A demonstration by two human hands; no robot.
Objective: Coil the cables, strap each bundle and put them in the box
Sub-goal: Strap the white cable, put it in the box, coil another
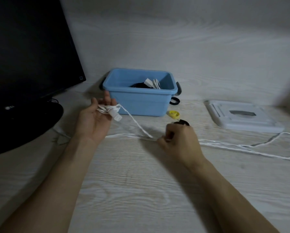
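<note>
The white cable (134, 122) was looped around the fingers of the left hand (94, 121), just left of the blue box (140, 101), its plug hanging at the fingertips. From there it ran down to the right hand (176, 140), pinched in curled fingers in front of the box, then trailed right across the desk (140, 190). The box held coiled black and white cables (147, 84).

monitor (28, 47): cut off left, top | white cable (241, 146): runs off right edge, blurred
</note>
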